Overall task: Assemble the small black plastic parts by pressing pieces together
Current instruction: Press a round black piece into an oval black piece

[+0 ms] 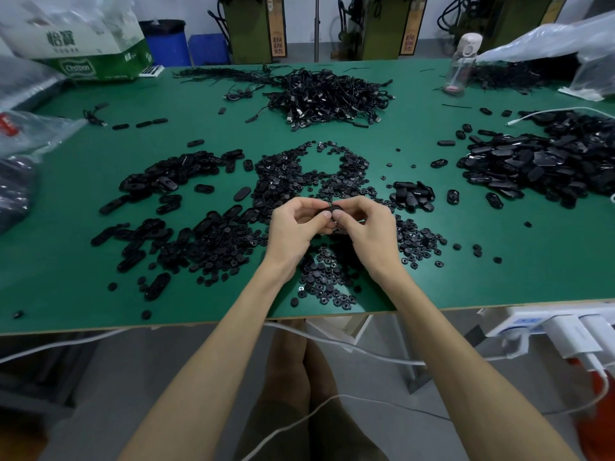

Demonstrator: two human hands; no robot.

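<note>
A person's left hand (pixel 294 224) and right hand (pixel 367 227) meet above a green tabletop (pixel 83 261), both closed narrowly around one small black plastic part (pixel 327 211). The fingers of each hand curl over it and the thumbs press on its near side. How many pieces are held there cannot be told, since the fingers cover most of the part.

Directly beyond and beneath the part spreads a heap of small round black plastic discs (pixel 299 174), running on toward the near edge of the tabletop. To the left of the part lies a loose pile of oval black plastic shells (pixel 169 178). Far to the right of the part is a larger mound of oval black plastic pieces (pixel 545 161). Well beyond the part sits a tangle of thin black cables (pixel 329 94). Far beyond the part to the right stands a clear plastic water bottle with a pale lid (pixel 462 61), and far beyond it to the left rests a green-and-white cardboard box (pixel 96 58).
</note>
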